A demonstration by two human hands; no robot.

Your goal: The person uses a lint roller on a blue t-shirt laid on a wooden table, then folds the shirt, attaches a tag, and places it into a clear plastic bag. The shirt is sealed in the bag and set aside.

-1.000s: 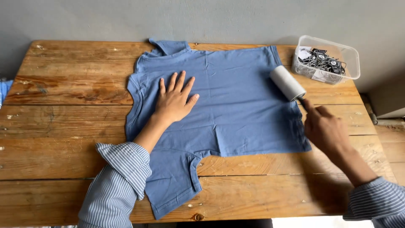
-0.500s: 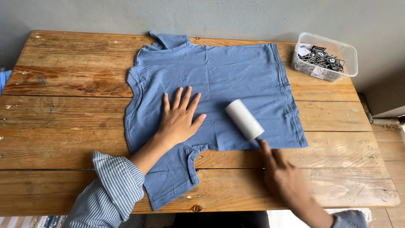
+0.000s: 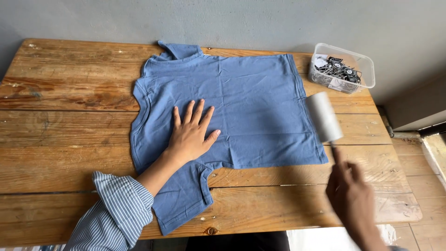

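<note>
A blue shirt (image 3: pixel 241 102) lies spread flat and smooth on the wooden worktop (image 3: pixel 69 135), collar toward the wall and one sleeve near the front edge. The left hand (image 3: pixel 190 135) presses on it, palm down, fingers spread wide. The blurred right hand (image 3: pixel 353 195) grips a white lint roller (image 3: pixel 324 116) at the shirt's right hem, near a clear plastic box (image 3: pixel 344 69).

Left hand (image 3: pixel 191 135): palm down, flat, fingers spread, forearm extended from a rolled striped sleeve (image 3: pixel 114 214). Right hand (image 3: pixel 353 197): motion-blurred near the tabletop's right front corner, fingers closed round a thin handle.
</note>
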